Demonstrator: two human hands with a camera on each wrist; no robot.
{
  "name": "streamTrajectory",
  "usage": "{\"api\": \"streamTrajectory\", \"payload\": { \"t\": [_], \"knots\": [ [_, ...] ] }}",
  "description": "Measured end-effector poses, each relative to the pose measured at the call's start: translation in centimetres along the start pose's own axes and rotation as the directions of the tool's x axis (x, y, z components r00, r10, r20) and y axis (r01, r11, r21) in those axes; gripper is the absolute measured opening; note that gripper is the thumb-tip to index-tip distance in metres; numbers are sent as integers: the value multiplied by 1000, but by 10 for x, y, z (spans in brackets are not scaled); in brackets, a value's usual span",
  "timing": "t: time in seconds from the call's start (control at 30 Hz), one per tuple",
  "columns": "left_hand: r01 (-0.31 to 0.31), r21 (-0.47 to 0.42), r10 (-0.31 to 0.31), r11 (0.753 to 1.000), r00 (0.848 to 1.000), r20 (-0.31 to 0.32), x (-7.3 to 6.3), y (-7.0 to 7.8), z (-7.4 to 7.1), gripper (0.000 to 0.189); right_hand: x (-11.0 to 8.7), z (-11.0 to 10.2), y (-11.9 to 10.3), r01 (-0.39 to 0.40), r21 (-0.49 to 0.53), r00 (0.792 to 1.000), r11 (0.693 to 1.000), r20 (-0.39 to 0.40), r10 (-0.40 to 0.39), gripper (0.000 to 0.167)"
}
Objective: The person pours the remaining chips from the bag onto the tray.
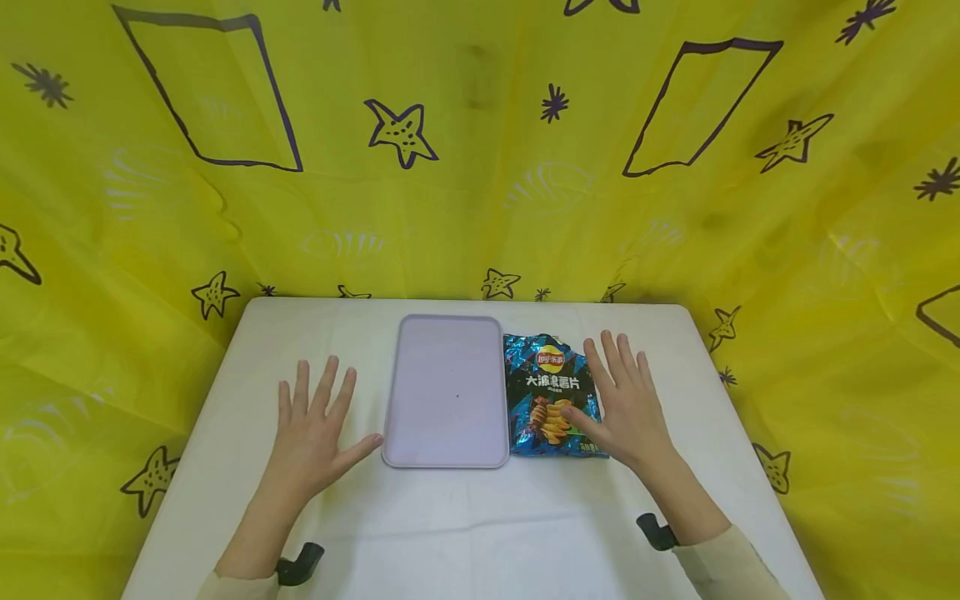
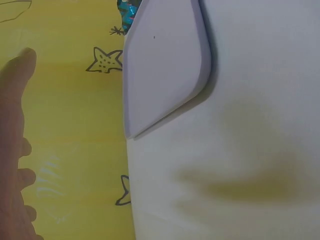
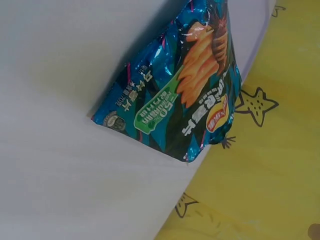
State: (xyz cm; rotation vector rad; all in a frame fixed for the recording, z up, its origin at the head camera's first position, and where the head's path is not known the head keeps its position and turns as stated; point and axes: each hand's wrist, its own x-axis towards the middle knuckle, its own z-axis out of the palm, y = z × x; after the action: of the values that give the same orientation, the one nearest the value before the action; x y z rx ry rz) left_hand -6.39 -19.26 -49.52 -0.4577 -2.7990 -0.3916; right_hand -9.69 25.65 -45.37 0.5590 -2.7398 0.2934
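A pale lilac tray (image 1: 448,392) lies on the table with nothing on it. Right beside its right edge is a blue and black bag of potato chips (image 1: 553,396), printed with chips and a red and yellow logo; the right wrist view shows the chip bag (image 3: 185,85) lying tilted in frame. My left hand (image 1: 313,442) is held over the table left of the tray, fingers straight and spread, thumb near the tray's lower left edge. My right hand (image 1: 628,408), also spread, overlaps the bag's right side in the head view. Both hands hold nothing.
A white-covered table (image 1: 465,533) carries the tray and bag. Behind and around it hangs a yellow curtain (image 1: 465,208) with drawn starfish and shapes. Dark bands with small mounts, such as the left wrist mount (image 1: 300,565), sit at both wrists.
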Motion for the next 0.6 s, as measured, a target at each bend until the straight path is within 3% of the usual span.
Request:
{"api": "streamTrajectory", "payload": {
  "t": [0.37, 0.6],
  "knots": [
    [28, -18, -28, 999, 999, 18, -14, 4, 12, 99, -6, 3, 2, -24, 39, 999, 999, -24, 25, 100],
    [56, -40, -55, 998, 998, 36, -26, 7, 28, 98, -13, 17, 4, -114, 105, 993, 988, 10, 114, 94]
  ]
}}
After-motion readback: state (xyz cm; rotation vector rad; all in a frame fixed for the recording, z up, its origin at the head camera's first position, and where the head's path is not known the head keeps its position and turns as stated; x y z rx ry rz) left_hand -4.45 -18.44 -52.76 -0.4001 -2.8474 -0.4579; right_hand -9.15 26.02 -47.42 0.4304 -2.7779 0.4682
